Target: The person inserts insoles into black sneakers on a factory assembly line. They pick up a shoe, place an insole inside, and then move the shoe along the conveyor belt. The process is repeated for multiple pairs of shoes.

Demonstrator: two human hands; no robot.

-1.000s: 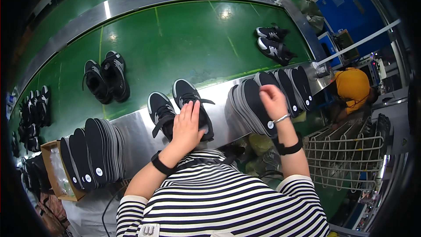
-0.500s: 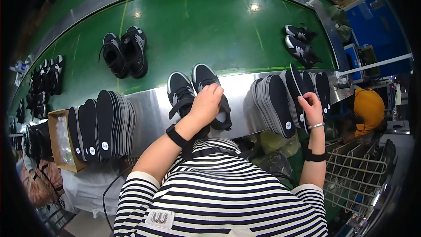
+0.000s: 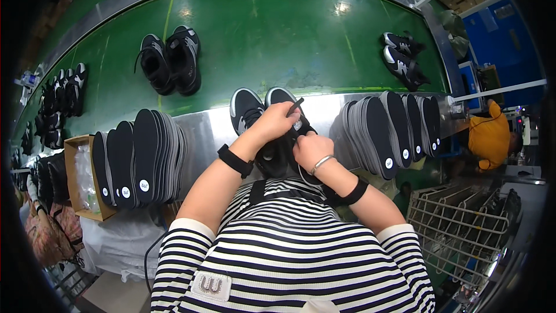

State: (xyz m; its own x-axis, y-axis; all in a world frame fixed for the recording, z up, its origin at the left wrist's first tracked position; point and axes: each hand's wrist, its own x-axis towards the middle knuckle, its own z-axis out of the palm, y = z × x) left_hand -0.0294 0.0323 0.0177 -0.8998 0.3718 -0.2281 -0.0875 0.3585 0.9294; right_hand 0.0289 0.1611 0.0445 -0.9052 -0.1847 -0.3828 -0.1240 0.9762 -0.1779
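Note:
Two black shoes with grey toe edges stand side by side in front of me, toes pointing away: a left shoe (image 3: 246, 106) and a right shoe (image 3: 279, 94). My left hand (image 3: 278, 120) lies over the right shoe, pinching its black strap (image 3: 296, 106) and holding it up. At that shoe's opening is my right hand (image 3: 313, 149), fingers closed on a black insole (image 3: 307, 175). Only a thin edge of the insole shows below the hand; how far it sits inside the shoe is hidden.
Stacks of black-and-grey insoles stand to the right (image 3: 379, 133) and left (image 3: 152, 156). A cardboard box (image 3: 104, 211) sits at far left. More shoe pairs rest on the green surface (image 3: 231, 35). A wire rack (image 3: 457, 220) and a person in yellow (image 3: 489, 139) are at right.
My right hand has brought an insole from the right-hand stacks to the right shoe's opening. My left hand has shifted slightly and now lifts the strap.

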